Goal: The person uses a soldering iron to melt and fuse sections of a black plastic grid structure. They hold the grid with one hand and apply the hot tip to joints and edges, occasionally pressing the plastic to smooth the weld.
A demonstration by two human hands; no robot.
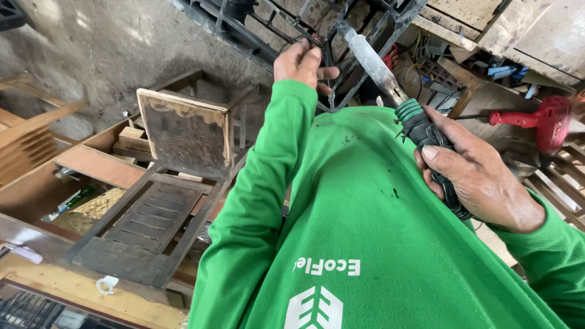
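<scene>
While the head camera looks down over a green long-sleeved shirt [365,244], the whole scene reads tilted, with workshop clutter on both sides.

Largest first: a black metal frame of thin bars [341,36] fills the top of the view, held up in front of the chest. Below left sits a dark slatted wooden rack [140,219], and a worn square wooden board [183,131] stands against its upper end. A red power drill [548,122] lies at the right edge, well apart from both hands.

Left hand [301,64]: raised, fingers curled around one bar of the frame, clamped on it. It steadies the frame just beside the tool tip.

Right hand [481,180]: closed around the dark handle of a long hand-held tool with a grey metal barrel and green collar [390,82]. Thumb lies along the grip. A black cord seems to trail under the palm; hard to tell.

Key relation: the tool's long axis runs from the right hand at lower right up toward upper left, with the barrel tip meeting the frame bars just right of the left hand. The frame lies above and ahead of both hands; the left hand is on it, the right reaches it only through the tool. The hands are apart, with the barrel between them.

Exact contact point of tip and bar is not clear.
</scene>
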